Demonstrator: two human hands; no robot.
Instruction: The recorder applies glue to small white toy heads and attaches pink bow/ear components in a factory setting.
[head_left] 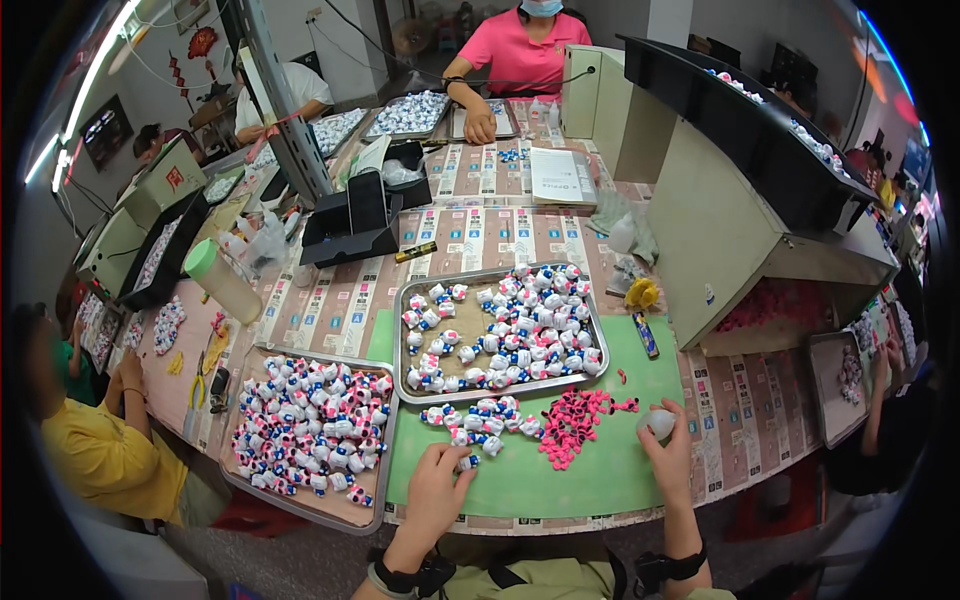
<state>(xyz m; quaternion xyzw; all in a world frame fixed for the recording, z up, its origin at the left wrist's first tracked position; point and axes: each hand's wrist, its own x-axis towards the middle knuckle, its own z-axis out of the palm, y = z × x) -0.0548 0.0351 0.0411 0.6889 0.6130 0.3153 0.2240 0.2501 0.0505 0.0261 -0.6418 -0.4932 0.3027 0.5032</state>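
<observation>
Between the thumb and fingers of my left hand [436, 492] is a small white and blue figurine [468, 462], just in front of a loose cluster of white, blue and pink figurines [485, 420]. My right hand [670, 460] is closed round a small rounded, whitish translucent bottle [656, 424]. A heap of tiny bright pink parts [575, 425] lies between my hands on the green mat [600, 490]. Behind it stands a metal tray [604, 362] partly filled with figurines. Another metal tray [384, 475], full of figurines with pink and dark spots, is at my left.
A grey shelf unit [730, 220] with a black trough [745, 125] rises at the right. A glue tube [645, 335], a yellow object [641, 293], a green-lidded bottle [220, 280] and a black box [350, 245] surround the work area. Co-workers sit across and at both sides.
</observation>
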